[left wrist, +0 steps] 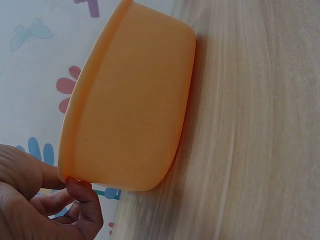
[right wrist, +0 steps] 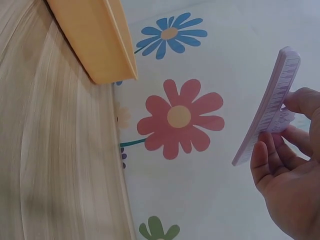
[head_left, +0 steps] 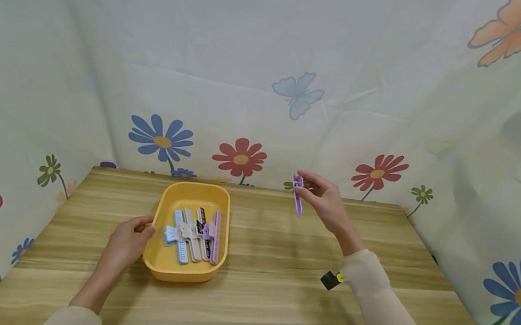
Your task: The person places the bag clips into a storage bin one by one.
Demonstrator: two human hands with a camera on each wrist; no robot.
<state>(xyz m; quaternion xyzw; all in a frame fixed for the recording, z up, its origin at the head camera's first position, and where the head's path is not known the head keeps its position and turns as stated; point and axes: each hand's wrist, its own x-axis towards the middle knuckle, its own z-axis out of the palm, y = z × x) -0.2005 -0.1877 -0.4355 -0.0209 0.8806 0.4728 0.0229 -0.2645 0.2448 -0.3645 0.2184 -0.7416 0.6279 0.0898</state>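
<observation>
My left hand (head_left: 127, 242) pinches the left rim of a yellow plastic basin (head_left: 182, 276) between thumb and fingers; the left wrist view shows this grip at the basin's corner. Inside lie several bag clips side by side: a blue clip (head_left: 182, 252), a greyish one (head_left: 193, 250), a black-and-white one (head_left: 202, 212) and a purple one (head_left: 216, 242). Off to the right, my right hand (head_left: 327, 206) holds another purple bag clip (right wrist: 272, 102) by its handle, raised above the table. Its long bar, with ruler-like marks, shows in the right wrist view.
The basin stands on a wood-grain table (head_left: 266, 296). A pale cloth (head_left: 236, 36) printed with flowers and butterflies hangs around the back and sides, close to the table's far edge.
</observation>
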